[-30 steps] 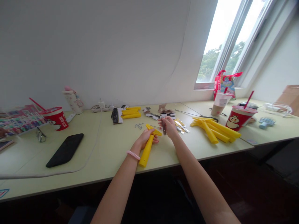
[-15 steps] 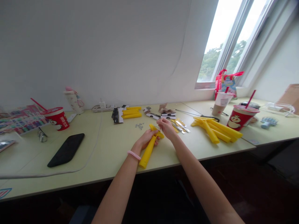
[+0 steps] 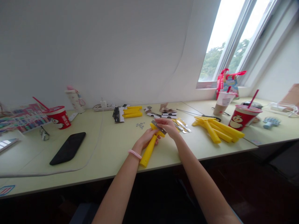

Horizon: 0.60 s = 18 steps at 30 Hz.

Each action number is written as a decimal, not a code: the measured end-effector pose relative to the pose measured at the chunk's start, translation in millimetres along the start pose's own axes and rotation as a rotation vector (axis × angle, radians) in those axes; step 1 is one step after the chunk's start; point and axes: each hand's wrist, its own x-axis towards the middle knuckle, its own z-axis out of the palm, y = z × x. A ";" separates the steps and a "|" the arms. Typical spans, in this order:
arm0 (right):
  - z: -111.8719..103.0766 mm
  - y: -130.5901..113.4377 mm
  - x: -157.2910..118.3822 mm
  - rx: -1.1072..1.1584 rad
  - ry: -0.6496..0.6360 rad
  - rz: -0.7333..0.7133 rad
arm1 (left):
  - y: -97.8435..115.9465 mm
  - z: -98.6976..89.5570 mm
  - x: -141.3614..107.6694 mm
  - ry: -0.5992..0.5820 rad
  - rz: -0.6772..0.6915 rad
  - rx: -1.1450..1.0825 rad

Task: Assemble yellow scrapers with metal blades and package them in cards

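Observation:
My left hand (image 3: 147,138) is wrapped round a yellow scraper handle (image 3: 147,155), its butt end pointing toward me near the table's front edge. Against the wide head of the handle lies a flat grey metal blade (image 3: 160,128). My right hand (image 3: 168,126) pinches the blade at its far right side with thumb and fingers. Several small screws (image 3: 140,125) are scattered beyond my left hand. To the right of my right hand are flat metal and yellow strips (image 3: 183,126). A pile of yellow scraper handles (image 3: 218,130) lies farther right.
At the back are yellow handles (image 3: 133,112) with black-and-white cards (image 3: 119,114), and opened small boxes (image 3: 167,112). Red cups stand at left (image 3: 60,118) and right (image 3: 243,117). A black phone (image 3: 68,148) and a white cable (image 3: 93,151) lie on the left.
The blade now lies flat across the handle's head, where before only its thin edge showed in my right hand. My left hand keeps its grip on the handle.

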 end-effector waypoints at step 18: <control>1.4 8.3 0.9 -0.113 -0.076 0.121 | -5.8 -4.2 7.0 0.017 0.083 0.041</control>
